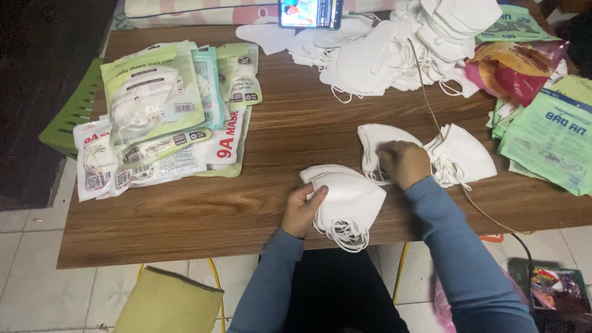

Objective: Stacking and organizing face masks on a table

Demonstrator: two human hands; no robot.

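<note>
White folded face masks fill both hands. The left hand [302,209] grips a fanned stack of masks [345,197] at its near edge, thumb on top and fingers curled beneath, with the ear loops dangling over the table's front edge. Just beyond and to the right of it, the right hand [404,163] rests knuckles-up on a single flat mask [379,145], fingertips pressing it onto the wooden table [283,132]; whether it pinches the mask or only presses it I cannot tell. Touching the right hand's far side lies a small heap of masks [462,157]. Farther ahead of both hands spreads a big loose pile of masks [394,52], with a lit phone [310,12] propped behind it. Well to the left of the left hand sit sealed mask packets [163,111] in green and white. To the right of the right hand lie green printed bags [549,135]
</note>
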